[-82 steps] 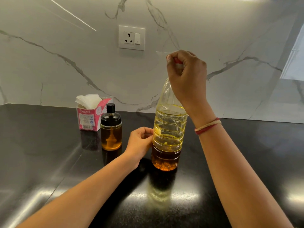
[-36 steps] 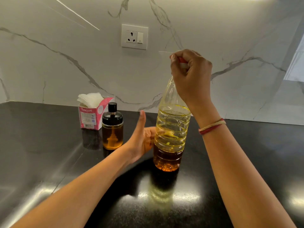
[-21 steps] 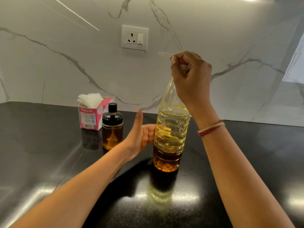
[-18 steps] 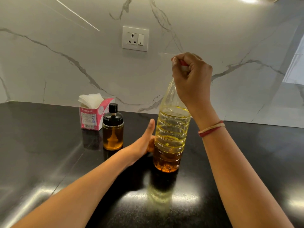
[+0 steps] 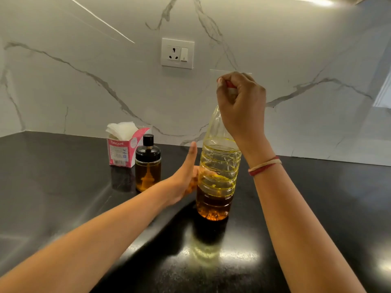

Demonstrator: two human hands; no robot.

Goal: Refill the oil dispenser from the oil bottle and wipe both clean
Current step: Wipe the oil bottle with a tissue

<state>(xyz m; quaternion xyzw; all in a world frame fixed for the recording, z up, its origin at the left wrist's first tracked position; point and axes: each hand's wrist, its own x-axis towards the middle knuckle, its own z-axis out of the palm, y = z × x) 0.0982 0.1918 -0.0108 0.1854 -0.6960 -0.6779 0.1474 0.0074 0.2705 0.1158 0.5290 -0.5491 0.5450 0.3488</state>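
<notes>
1. Two bare forearms reach forward over a glossy black tabletop point(image 5: 53, 187), seen from the person's own head.
2. The left hand point(image 5: 186, 176) is set against the lower left side of the oil bottle point(image 5: 218, 176). Its thumb sticks straight up, clear of the plastic. The fingers pass behind the bottle's edge, so I cannot tell whether they curl round it.
3. The oil bottle is clear ribbed plastic. It stands upright on the tabletop between the two hands, with dark amber oil in its lower part.
4. The right hand point(image 5: 241, 102), above the left, is curled over the bottle's neck and pinches the red cap point(image 5: 229, 84). Red and pale bands point(image 5: 264, 166) circle that wrist.
5. Just left of the left hand and a little farther back stands the oil dispenser point(image 5: 148, 166). It is a small glass jar of amber oil with its black top on.
6. Just behind the dispenser, to its left, is a pink tissue box point(image 5: 121, 149) with white tissues poking out.
7. Farthest back is a white marble wall point(image 5: 84, 92) with a wall socket point(image 5: 177, 53) up and left of the right hand.
8. Progress: this looks like the very start, opening the bottle. The cap is on, the dispenser is closed, nothing appears poured and no tissue is drawn. Pouring and wiping both vessels remain.
</notes>
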